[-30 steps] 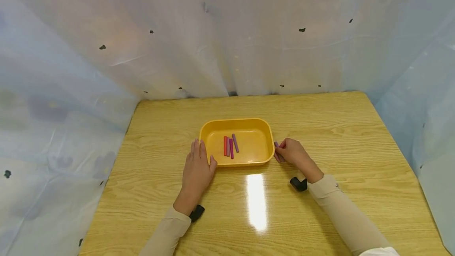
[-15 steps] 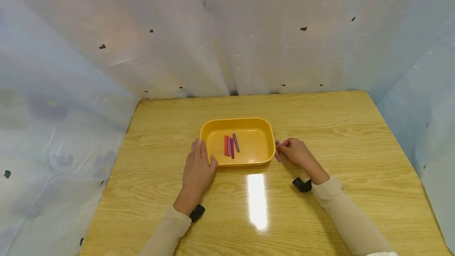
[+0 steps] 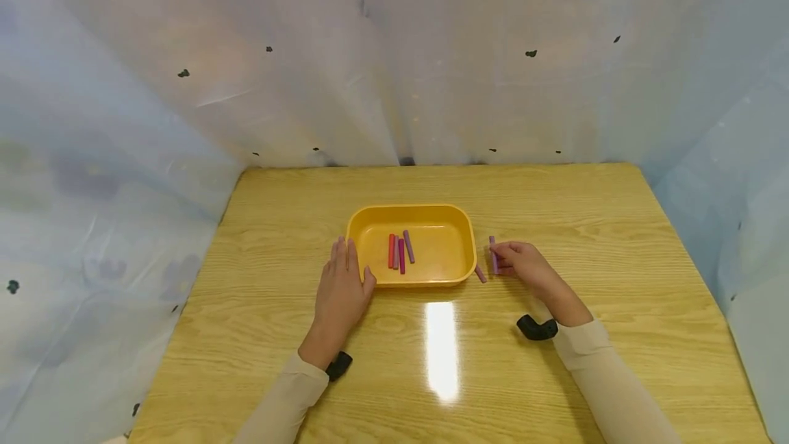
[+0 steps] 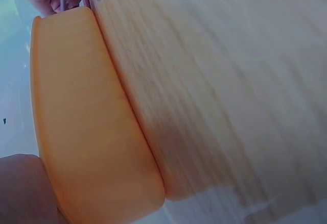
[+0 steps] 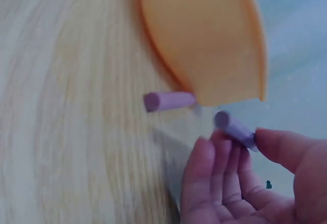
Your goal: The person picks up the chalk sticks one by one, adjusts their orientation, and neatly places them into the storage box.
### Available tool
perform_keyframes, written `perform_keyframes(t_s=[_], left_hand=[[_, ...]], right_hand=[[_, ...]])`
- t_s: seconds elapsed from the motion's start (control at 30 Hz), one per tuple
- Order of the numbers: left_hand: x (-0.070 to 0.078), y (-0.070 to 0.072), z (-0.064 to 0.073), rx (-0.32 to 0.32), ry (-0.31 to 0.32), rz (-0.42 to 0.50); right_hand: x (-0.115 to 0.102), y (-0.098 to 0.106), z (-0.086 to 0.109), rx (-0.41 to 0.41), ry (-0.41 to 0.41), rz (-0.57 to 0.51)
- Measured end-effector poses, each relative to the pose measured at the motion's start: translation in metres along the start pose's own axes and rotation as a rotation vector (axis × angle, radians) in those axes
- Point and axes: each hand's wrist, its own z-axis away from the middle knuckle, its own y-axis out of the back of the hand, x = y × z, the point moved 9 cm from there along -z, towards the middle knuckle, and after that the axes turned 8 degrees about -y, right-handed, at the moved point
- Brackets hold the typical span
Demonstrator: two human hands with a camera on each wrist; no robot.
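My right hand [image 3: 524,267] pinches a purple crayon-like stick [image 5: 235,128] between thumb and fingers, just right of the yellow tray [image 3: 444,252]. Another purple stick [image 5: 171,100] lies on the table against the tray's right end. Inside the tray, left of its middle, several sticks lie side by side: a red stick [image 3: 391,251], a magenta stick [image 3: 402,256] and purple ones. My left hand [image 3: 339,297] rests with straight fingers along the tray's left end, its thumb at the near corner. In the left wrist view the tray's side wall hides the sticks inside.
The tray stands on a wood-grain table [image 3: 555,211], near its middle. Pale plastic sheeting [image 3: 431,88] hangs behind the table and along both sides. Black devices sit at both wrists, the right one [image 3: 536,327] more fully visible. A bright reflection crosses the near tabletop.
My right hand has drawn back to the right, bringing one purple stick away from the tray's right end and from the other stick there. My left hand stays at the tray.
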Motion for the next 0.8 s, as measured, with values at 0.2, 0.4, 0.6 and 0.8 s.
perform_keyframes(t_s=[0.2, 0.4, 0.6, 0.8], left_hand=[[0.0003, -0.0006, -0.0002, -0.001, -0.011, -0.012], [-0.0012, -0.0014, -0.0003, -0.007, -0.005, -0.015], [-0.0019, -0.0021, -0.0003, -0.018, 0.002, -0.008], [-0.0032, -0.0037, 0.0001, -0.023, 0.012, -0.001]], right_hand=[[-0.0019, -0.0022, 0.0033, -0.122, -0.023, -0.301], [-0.0040, -0.0063, 0.0049, -0.200, -0.071, -0.469], [-0.0041, -0.0079, 0.0073, -0.233, -0.105, -0.571], [-0.0082, -0.0098, 0.0085, -0.250, -0.114, -0.598]])
